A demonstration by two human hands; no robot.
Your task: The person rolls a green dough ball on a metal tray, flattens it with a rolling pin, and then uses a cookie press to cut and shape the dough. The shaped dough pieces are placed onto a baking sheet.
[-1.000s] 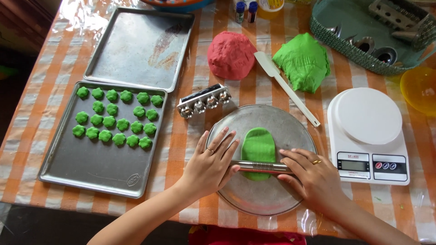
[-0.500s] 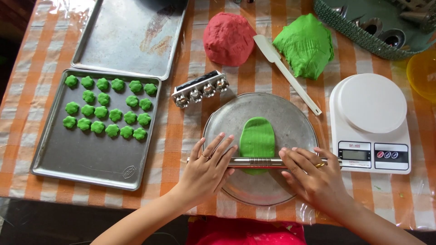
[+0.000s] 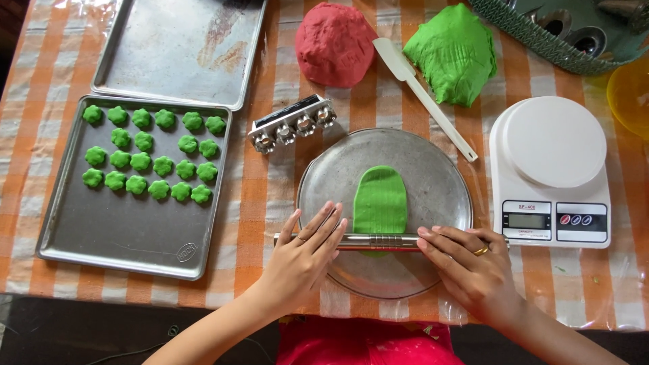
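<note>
A flattened oval of green dough [image 3: 380, 199] lies on a round metal tray [image 3: 439, 176]; a metal rolling pin [image 3: 378, 241] crosses its near end.

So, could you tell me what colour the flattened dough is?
Bright green dough, seen in the head view.

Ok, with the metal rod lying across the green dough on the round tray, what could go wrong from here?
The flattened green dough lies on bare metal, so it may stick to the round tray or to the rod.

The left hand and right hand press on the rod's two ends; uneven pressure could leave the sheet thicker on one side.

The tray sits near the table edge on plastic film, so it might slide toward the person.
</note>
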